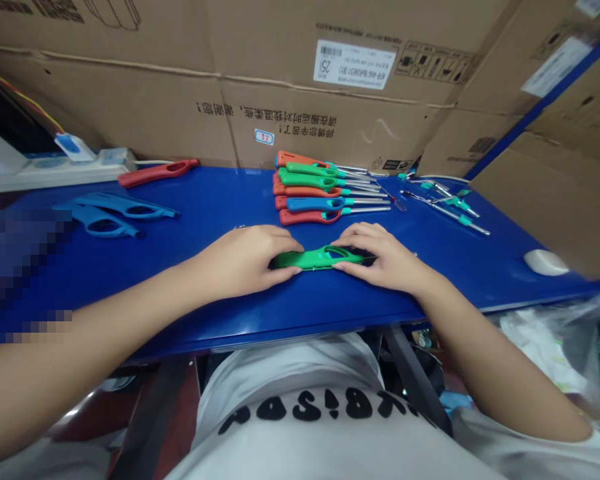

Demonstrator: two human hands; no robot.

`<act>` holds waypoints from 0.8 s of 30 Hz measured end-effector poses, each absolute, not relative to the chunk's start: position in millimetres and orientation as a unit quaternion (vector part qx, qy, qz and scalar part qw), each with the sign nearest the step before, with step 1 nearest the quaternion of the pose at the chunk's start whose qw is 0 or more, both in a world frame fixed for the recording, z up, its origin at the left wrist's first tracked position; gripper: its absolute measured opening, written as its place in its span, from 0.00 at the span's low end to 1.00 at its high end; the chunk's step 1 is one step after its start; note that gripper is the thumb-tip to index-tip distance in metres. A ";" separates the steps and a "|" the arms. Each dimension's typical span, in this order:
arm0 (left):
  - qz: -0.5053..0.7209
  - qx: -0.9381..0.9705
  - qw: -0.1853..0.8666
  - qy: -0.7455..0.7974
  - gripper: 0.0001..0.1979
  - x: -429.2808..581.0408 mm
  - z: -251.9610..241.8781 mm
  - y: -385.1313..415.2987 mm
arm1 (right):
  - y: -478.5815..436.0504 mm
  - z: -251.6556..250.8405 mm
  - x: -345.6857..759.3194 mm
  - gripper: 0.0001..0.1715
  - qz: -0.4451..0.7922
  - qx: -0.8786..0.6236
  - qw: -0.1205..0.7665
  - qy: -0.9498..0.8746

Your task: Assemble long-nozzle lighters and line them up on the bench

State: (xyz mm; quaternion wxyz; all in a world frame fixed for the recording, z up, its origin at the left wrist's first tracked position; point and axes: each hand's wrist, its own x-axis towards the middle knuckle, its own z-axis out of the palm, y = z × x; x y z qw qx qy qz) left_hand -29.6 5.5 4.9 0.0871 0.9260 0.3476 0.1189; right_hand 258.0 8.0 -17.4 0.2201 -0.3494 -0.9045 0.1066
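Observation:
A green plastic lighter handle (316, 257) lies flat on the blue table (205, 207), near its front edge. My left hand (245, 259) is closed over the handle's left end, fingers curled down on it. My right hand (380, 255) pinches the right end, fingers pressed on the part where a dark piece shows. Both hands rest on the tabletop. Just behind them lies a neat stack of finished long-nosed lighters (320, 189) in orange, green and blue, metal tubes pointing right.
Blue handle shells (113, 215) lie at the left and a red one (157, 172) at the back left beside a power strip (55, 167). Loose metal tube parts (445, 200) sit at the right, with a white oval object (545, 261) near the edge. Cardboard boxes (300, 80) wall the back.

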 end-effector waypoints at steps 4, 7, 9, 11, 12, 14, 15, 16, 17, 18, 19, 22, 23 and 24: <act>0.143 0.925 0.083 0.342 0.16 -29.8 6.5 6.0 | 8.1 -17.3 257.4 0.16 0.106 -0.351 0.258 -0.894; 0.156 0.925 0.083 0.336 0.16 -29.7 9.2 6.1 | 8.0 -16.8 257.9 0.16 0.114 -0.349 0.267 -0.891; 0.153 0.926 0.084 0.335 0.16 -29.9 10.3 5.9 | 7.4 -16.3 258.4 0.16 0.118 -0.345 0.269 -0.892; 0.149 0.927 0.086 0.334 0.16 -30.1 10.2 5.8 | 6.6 -15.9 259.0 0.16 0.117 -0.342 0.266 -0.894; 0.147 0.927 0.087 0.334 0.16 -30.1 9.6 5.9 | 6.2 -15.8 259.2 0.16 0.116 -0.344 0.261 -0.895; 0.144 0.927 0.091 0.333 0.15 -29.7 7.7 6.2 | 6.1 -15.9 259.6 0.16 0.111 -0.350 0.249 -0.896; 0.144 0.927 0.093 0.333 0.16 -29.4 6.6 6.6 | 6.3 -16.0 259.7 0.16 0.107 -0.353 0.241 -0.898; 0.146 0.927 0.095 0.332 0.16 -29.2 5.7 7.0 | 6.7 -16.0 259.8 0.16 0.104 -0.355 0.235 -0.899; 0.149 0.926 0.099 0.332 0.16 -29.0 5.0 7.5 | 7.2 -15.9 259.8 0.17 0.100 -0.354 0.234 -0.900; 0.154 0.925 0.103 0.332 0.16 -28.9 4.7 8.0 | 7.5 -15.7 259.8 0.17 0.095 -0.350 0.240 -0.901; 0.161 0.922 0.108 0.334 0.16 -29.0 4.7 8.5 | 7.6 -15.3 259.8 0.18 0.086 -0.344 0.255 -0.899; 0.185 0.913 0.111 0.345 0.17 -29.5 6.4 9.6 | 3.5 -13.9 259.5 0.15 0.040 -0.333 0.325 -0.884; 0.191 0.910 0.110 0.350 0.17 -29.7 7.1 9.7 | 0.3 -13.8 259.4 0.11 0.023 -0.333 0.337 -0.880; 0.196 0.908 0.108 0.353 0.17 -29.7 7.6 9.8 | -3.8 -14.2 259.4 0.08 0.009 -0.336 0.337 -0.880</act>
